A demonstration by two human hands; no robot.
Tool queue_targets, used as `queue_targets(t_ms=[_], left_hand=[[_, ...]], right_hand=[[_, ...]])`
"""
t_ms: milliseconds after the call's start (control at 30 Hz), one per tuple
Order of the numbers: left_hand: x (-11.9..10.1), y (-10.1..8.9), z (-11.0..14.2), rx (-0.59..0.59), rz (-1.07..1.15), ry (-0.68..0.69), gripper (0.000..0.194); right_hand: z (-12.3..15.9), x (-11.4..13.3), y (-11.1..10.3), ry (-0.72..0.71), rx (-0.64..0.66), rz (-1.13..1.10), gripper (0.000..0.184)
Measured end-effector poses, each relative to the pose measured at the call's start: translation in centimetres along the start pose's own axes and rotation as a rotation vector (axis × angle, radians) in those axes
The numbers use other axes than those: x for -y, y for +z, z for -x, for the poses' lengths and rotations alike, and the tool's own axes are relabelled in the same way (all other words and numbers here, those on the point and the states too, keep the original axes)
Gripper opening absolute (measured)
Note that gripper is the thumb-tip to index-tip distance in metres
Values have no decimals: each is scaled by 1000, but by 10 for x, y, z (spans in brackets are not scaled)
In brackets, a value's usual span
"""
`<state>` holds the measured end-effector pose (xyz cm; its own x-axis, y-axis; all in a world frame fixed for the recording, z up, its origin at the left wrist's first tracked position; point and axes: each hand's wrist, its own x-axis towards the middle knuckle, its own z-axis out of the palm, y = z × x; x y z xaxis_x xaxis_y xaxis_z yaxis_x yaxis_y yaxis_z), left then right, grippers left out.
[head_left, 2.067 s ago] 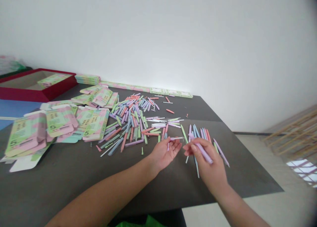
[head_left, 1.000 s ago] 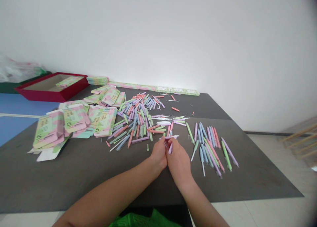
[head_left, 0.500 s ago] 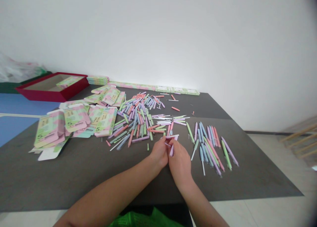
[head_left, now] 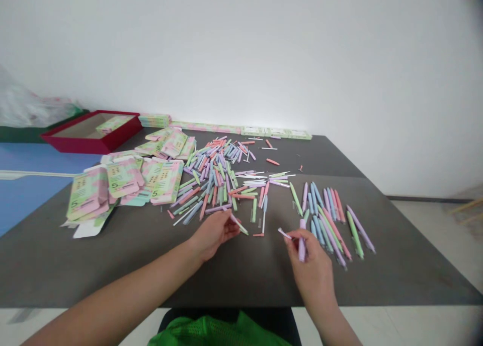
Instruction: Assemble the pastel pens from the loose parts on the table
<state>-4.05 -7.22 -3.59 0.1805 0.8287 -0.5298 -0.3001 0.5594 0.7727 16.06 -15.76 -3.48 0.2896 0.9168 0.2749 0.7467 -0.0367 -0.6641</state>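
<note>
Lilac pen barrel [head_left: 302, 241] pinched upright in right hand [head_left: 311, 268], pale green pen piece [head_left: 240, 227] pinched in left hand [head_left: 214, 233], both just below loose pen-part heap [head_left: 215, 185].

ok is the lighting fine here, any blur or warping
Head view: soft, even light with no hard shadows on the white wall; wide-angle warp bows the edges of the dark table; the top right corner darkens; the pens look fairly sharp.

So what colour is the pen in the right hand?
Pale purple, like lilac: the pen in the right hand shows best in the head view.
</note>
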Motion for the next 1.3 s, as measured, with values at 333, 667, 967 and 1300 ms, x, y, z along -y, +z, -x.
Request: queue_targets(t_ms=[333, 667, 967, 1300], left_hand=[[-1, -40, -1, -169, -1182, 88, 38], [-6, -24, 11, -236, -1834, 313, 53], [-11, 16, 53, 223, -1021, 511, 28], [-5, 23, 46, 281, -537, 329, 17]], right_hand=[[2, 8, 18, 7, 96, -89, 15], [0, 12, 27, 185, 187, -408, 17], [1, 25, 34, 438, 331, -1083, 25], [6, 31, 28, 389, 304, -1062, 21]])
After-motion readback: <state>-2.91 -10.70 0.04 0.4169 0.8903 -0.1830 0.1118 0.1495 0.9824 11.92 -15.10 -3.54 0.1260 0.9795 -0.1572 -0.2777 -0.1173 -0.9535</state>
